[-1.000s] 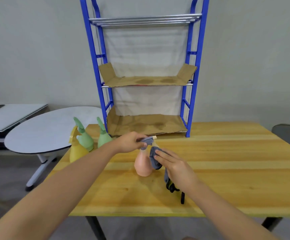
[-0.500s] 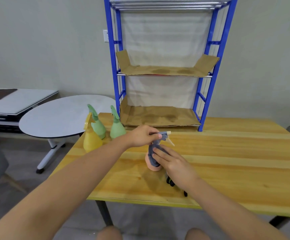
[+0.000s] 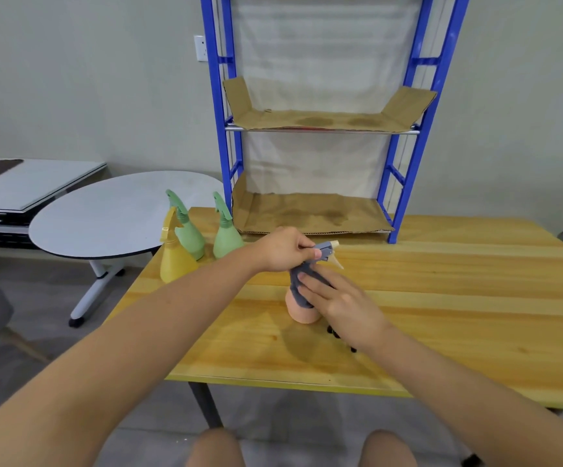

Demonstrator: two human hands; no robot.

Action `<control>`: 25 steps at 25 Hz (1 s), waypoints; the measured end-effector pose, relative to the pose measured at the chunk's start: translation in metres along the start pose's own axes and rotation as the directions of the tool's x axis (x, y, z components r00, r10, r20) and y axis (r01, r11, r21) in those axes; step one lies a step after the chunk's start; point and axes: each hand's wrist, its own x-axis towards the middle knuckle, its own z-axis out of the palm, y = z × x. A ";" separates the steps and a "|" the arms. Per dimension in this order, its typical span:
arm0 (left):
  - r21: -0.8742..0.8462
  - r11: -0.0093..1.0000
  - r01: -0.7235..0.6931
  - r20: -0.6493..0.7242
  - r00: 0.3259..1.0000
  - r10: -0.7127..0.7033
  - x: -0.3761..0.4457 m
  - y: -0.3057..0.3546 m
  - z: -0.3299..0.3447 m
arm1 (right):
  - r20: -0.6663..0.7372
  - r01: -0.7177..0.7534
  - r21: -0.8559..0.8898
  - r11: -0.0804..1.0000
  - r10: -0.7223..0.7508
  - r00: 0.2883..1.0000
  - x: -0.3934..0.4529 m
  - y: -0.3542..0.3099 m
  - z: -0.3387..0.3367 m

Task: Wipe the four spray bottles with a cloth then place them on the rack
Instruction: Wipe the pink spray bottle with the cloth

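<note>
A pink spray bottle with a grey trigger head stands on the wooden table. My left hand grips its trigger head from the left. My right hand presses a grey cloth against the bottle's neck and side. A yellow bottle and two green bottles stand at the table's back left corner. The blue rack stands at the back of the table, its two cardboard-lined shelves bare.
A round white side table sits to the left of the wooden table, with a flat grey bench behind it. A small dark object lies on the table under my right wrist. A grey chair edge shows at far right.
The view has dropped and moved closer. My right hand with the cloth has slid a little up the pink bottle; my left hand keeps its grip on the trigger head.
</note>
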 end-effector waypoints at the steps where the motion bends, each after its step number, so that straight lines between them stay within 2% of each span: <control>1: -0.026 1.000 0.012 0.003 1.000 -0.012 0.000 -0.001 0.001 | 0.000 0.047 -0.049 0.998 -0.048 0.999 -0.005 -0.005 0.007; 3: -0.109 0.993 0.047 0.017 0.999 -0.045 0.000 -0.002 0.002 | 0.076 0.164 -0.105 0.981 -0.156 0.985 -0.026 -0.020 0.018; 5: -0.118 0.992 0.050 0.016 0.999 -0.048 0.001 -0.003 0.003 | 0.094 0.211 -0.071 0.975 -0.204 0.975 -0.034 -0.022 0.016; 9: -0.022 0.999 0.031 0.009 0.999 -0.031 0.002 0.001 0.000 | -0.001 0.105 -0.145 0.984 -0.106 0.994 0.003 -0.006 -0.003; 11: -0.062 0.996 0.057 0.015 0.998 -0.056 0.002 0.000 0.000 | 0.006 0.132 -0.189 0.973 -0.133 0.991 0.000 -0.017 0.010; 13: -0.095 0.994 0.062 0.021 0.998 -0.060 0.001 -0.001 0.002 | 0.127 0.260 -0.198 0.945 -0.239 0.963 -0.021 -0.036 0.028; 15: -0.086 0.994 0.061 0.013 0.998 -0.060 0.001 -0.001 0.003 | 0.197 0.288 -0.194 0.938 -0.250 0.948 -0.021 -0.041 0.028; 18: -0.007 0.999 0.041 -0.004 0.999 -0.041 0.000 0.003 0.001 | 0.067 0.085 -0.229 0.970 -0.071 0.995 0.018 -0.033 0.013; 19: 0.018 0.999 0.035 -0.014 0.999 -0.035 -0.001 0.005 0.001 | 0.028 0.064 -0.235 0.970 -0.059 0.998 0.026 -0.034 0.011; 23: -0.032 0.999 0.030 -0.019 0.999 -0.030 -0.005 0.003 0.004 | -0.042 0.184 -0.203 0.962 -0.196 0.980 0.002 -0.040 0.032; 25: -0.038 0.999 0.030 -0.025 0.999 -0.031 -0.005 0.001 0.005 | 0.009 0.243 -0.175 0.954 -0.245 0.969 -0.015 -0.037 0.037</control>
